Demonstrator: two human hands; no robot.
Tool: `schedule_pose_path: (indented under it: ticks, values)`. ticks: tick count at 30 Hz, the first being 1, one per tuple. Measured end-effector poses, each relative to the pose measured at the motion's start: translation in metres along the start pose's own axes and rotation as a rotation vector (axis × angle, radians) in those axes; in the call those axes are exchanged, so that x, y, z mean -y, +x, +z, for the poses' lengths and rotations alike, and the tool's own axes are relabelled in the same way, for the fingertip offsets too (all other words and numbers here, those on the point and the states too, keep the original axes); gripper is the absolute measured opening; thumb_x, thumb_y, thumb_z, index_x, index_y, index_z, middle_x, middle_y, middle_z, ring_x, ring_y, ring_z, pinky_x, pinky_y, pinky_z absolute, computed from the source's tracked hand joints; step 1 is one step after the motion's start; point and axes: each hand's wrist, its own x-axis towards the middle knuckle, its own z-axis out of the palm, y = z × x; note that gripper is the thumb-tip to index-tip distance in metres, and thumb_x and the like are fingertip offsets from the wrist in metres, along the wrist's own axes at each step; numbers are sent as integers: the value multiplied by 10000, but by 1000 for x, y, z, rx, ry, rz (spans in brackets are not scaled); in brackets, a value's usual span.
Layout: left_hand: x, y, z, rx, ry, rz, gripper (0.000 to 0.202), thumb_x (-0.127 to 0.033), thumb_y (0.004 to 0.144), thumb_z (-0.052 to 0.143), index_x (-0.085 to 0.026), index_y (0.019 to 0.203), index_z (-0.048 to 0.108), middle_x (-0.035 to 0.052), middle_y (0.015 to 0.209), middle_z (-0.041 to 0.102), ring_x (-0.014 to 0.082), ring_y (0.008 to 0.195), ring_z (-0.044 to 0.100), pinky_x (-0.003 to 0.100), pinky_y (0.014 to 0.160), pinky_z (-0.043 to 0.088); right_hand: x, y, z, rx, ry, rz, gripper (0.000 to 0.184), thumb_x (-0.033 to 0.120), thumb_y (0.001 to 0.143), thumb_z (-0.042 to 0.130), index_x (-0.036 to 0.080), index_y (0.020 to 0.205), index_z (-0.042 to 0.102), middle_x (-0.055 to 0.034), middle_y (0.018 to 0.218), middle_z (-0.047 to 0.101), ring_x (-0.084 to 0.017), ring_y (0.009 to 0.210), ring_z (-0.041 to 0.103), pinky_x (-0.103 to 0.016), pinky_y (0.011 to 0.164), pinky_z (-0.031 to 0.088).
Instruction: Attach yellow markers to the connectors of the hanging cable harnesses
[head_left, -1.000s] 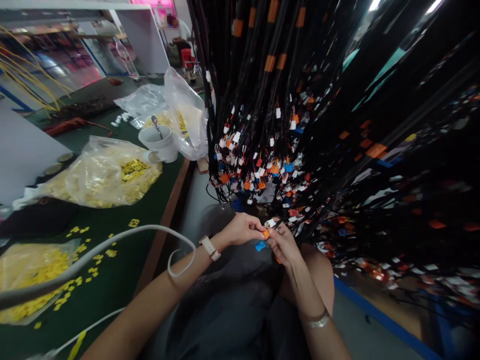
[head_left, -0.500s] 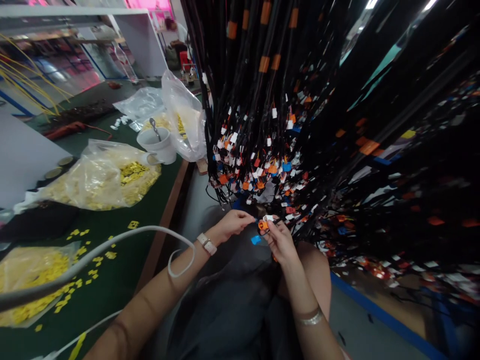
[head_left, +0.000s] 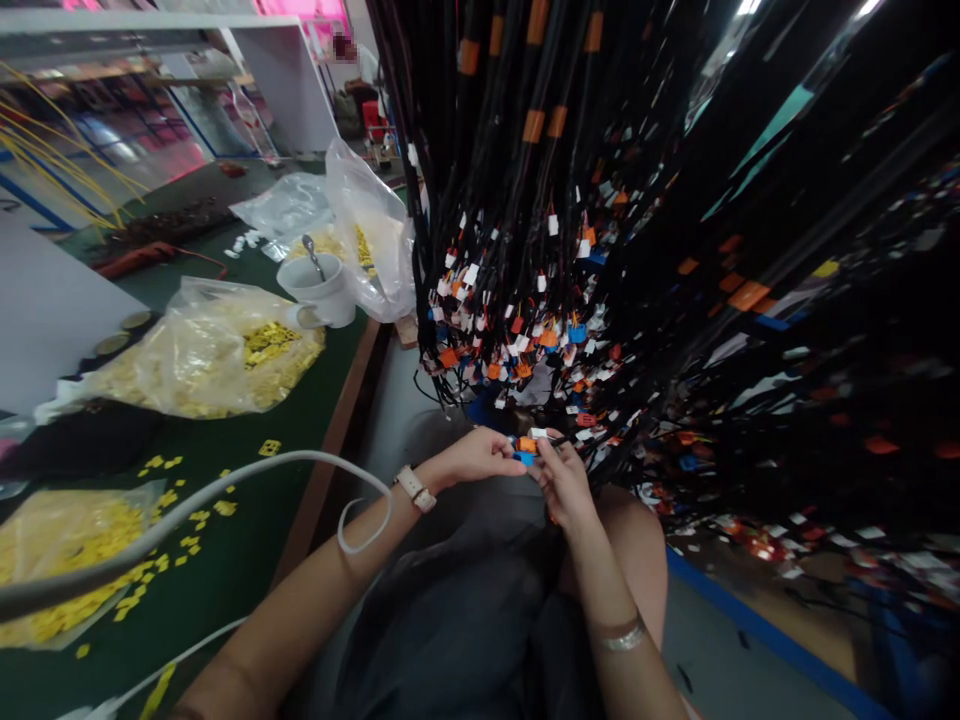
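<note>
Both hands meet in front of my lap, below the hanging wire harnesses. My left hand (head_left: 478, 456), wearing a watch with a pale strap, is closed, its fingertips at a small blue connector (head_left: 523, 458). Facing it, my right hand (head_left: 567, 482) is closed round wire ends with an orange connector (head_left: 528, 444) and a white connector (head_left: 538, 433) at its fingertips. The blue connector lies just below the orange one; whether they are joined, I cannot tell. Behind the hands hang black wire harnesses (head_left: 495, 180) ending in many white, orange, blue and red connectors.
To the left, a green-topped bench (head_left: 247, 530) bears plastic bags (head_left: 202, 350) of yellow parts, loose yellow pieces and a white cup (head_left: 319, 295) with a spoon. A grey cable (head_left: 300, 458) arches over my left forearm. A person (head_left: 360, 75) sits far back.
My left hand has moved slightly right and down, its fingers coming to the blue connector. That connector has risen to just under the orange one. My right hand stays nearly in place.
</note>
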Motion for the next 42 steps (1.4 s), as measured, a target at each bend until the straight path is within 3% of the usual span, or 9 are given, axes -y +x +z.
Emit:
schedule_pose_path:
  ticks: [4,9,14,17,22,28,32,37,42]
  values:
    - [-2,2,3,-124,30,12,349,-451,649,677,-122,652,561,-70,518,408,46,479,293,195,449,190,-1,-2,-3,90,-34,24,499,269,592,815,255,999,527,14,894,687,-153,785,666,-294,661,584]
    - [-1,3,6,-211,33,47,254,-335,625,719,-113,672,605,-68,503,431,41,477,315,180,439,203,2,-4,-3,81,-5,56,537,201,545,836,257,987,536,30,855,686,-124,732,661,-223,630,569]
    - [-6,3,-1,-307,-535,-108,122,-55,642,645,-108,751,639,-21,644,577,29,505,456,147,477,352,5,-5,-2,56,76,63,535,150,527,840,258,967,555,30,852,693,-109,738,656,-196,660,554]
    - [-10,4,-4,-300,-728,-204,151,41,663,566,-87,718,626,31,677,624,59,589,576,174,619,482,6,-5,-3,75,88,64,505,135,539,830,251,954,567,25,877,693,-111,749,657,-201,673,556]
    - [-11,3,-4,-258,-849,-239,148,37,764,531,-54,808,639,115,784,680,105,722,657,195,735,528,5,-4,-5,92,91,67,488,132,557,821,250,960,572,26,890,694,-106,752,659,-186,664,556]
    - [-10,3,-5,-235,-906,-219,159,-107,877,493,-45,888,639,95,695,671,89,586,633,166,580,520,4,-3,-6,80,91,62,486,144,561,823,254,966,579,32,891,689,-98,751,654,-169,660,549]
    - [-11,2,-6,-190,-926,-189,164,-120,880,497,-46,887,643,45,616,621,57,509,580,133,495,472,3,-2,-6,91,98,60,485,146,573,819,251,975,569,30,903,691,-93,753,657,-166,662,550]
    - [-13,0,-5,-137,-936,-166,164,-53,858,501,-39,945,639,95,736,672,91,642,642,167,615,520,4,-2,-6,102,103,50,469,144,583,816,249,965,565,34,886,694,-89,753,660,-154,664,550]
    - [-14,0,-4,-167,-928,-189,70,-65,826,565,-59,858,627,95,745,679,98,645,648,180,619,527,3,-2,-6,103,107,55,487,152,580,819,249,980,557,25,905,697,-95,766,664,-164,668,554]
